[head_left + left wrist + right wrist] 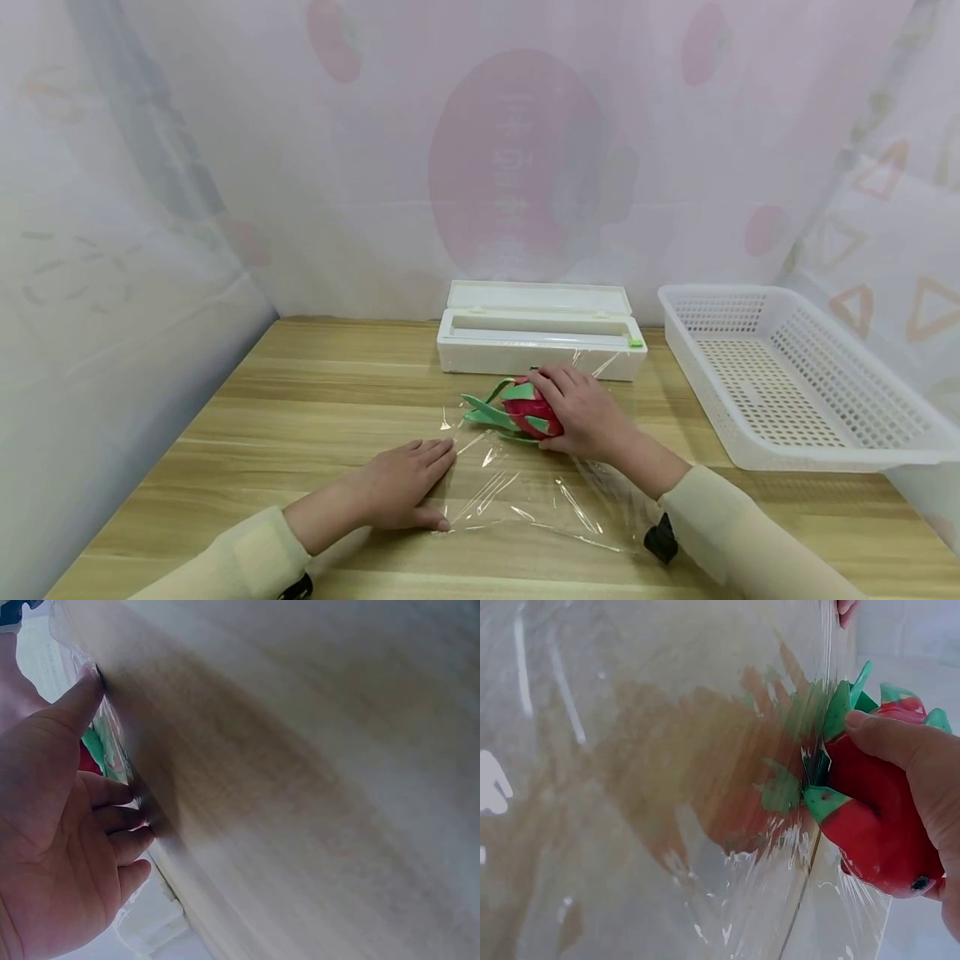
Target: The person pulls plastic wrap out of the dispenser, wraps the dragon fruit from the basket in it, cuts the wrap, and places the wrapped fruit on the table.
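Observation:
A sheet of clear cling film [525, 492] lies spread on the wooden table [300, 400]. On its far edge sits a red dragon fruit with green scales [521, 412], also close up in the right wrist view [877, 825]. My right hand [585, 412] grips the fruit from the right, fingers curled over its top. My left hand [401, 492] lies flat, palm down, pressing the film's left edge; in the left wrist view its fingers [112, 825] touch the tabletop.
A white cling-film dispenser box [540, 329] stands open just behind the fruit. A white perforated basket [795, 375] sits at the right. Translucent curtains wall the table at the back and both sides.

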Motion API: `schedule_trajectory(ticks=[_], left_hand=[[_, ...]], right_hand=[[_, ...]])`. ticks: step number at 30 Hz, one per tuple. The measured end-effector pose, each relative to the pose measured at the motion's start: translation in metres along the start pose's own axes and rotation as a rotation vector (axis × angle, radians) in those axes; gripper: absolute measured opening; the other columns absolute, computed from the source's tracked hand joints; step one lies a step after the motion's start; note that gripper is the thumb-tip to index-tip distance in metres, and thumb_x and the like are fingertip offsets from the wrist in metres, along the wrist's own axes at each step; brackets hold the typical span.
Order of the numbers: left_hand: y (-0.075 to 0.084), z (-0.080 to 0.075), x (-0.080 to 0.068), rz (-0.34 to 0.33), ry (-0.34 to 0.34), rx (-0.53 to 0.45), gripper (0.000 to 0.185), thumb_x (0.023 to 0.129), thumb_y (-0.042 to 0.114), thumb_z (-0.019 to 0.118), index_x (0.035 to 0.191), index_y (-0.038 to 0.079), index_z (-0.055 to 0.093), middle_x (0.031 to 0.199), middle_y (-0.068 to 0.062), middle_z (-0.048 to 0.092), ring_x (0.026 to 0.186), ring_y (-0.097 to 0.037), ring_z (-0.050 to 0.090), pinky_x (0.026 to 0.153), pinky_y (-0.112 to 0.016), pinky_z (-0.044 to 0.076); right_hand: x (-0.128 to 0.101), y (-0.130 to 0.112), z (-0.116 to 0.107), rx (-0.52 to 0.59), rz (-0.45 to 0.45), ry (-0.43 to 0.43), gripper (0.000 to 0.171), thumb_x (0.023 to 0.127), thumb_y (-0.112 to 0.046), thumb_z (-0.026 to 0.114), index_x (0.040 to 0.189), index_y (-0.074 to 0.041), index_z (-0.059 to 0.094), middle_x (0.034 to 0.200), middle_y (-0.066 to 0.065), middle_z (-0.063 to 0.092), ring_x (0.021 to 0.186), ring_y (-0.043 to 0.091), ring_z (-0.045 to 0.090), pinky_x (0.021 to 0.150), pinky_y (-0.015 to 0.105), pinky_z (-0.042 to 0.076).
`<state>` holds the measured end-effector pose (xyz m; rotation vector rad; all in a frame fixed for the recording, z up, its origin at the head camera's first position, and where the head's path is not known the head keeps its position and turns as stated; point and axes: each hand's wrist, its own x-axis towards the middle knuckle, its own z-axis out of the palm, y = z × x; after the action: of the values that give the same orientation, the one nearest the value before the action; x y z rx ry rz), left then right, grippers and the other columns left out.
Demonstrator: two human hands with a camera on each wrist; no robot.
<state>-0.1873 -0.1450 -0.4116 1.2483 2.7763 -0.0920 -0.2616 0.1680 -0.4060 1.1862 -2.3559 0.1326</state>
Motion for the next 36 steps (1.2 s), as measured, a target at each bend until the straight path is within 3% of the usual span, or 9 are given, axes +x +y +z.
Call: schedule_trajectory(ticks=[10,36], left_hand=[[-0.002,0.000,0.001,-0.005,-0.017,0.009,0.089,0.089,0.064,0.054,0.144,-0.004,0.040,0.149,-0.020,0.039,0.137,-0.030,0.037,0.109,-0.046,0.032],[-0.004,-0.002,0.002,0.037,0.020,0.055,0.087,0.091,0.064,0.051,0.142,-0.006,0.042,0.147,-0.022,0.040,0.134,-0.034,0.040,0.108,-0.046,0.034]], right_hand=[[0.000,-0.003,-0.003,0.017,0.023,-0.063,0.104,0.063,-0.051,0.088,0.141,-0.002,0.042,0.131,0.016,0.048,0.116,0.033,0.047,0.089,0.049,0.047],[0.005,0.001,-0.014,0.071,0.012,-0.066,0.103,0.065,-0.049,0.087,0.144,-0.006,0.037,0.140,0.018,0.043,0.128,0.036,0.040,0.100,0.055,0.038]])
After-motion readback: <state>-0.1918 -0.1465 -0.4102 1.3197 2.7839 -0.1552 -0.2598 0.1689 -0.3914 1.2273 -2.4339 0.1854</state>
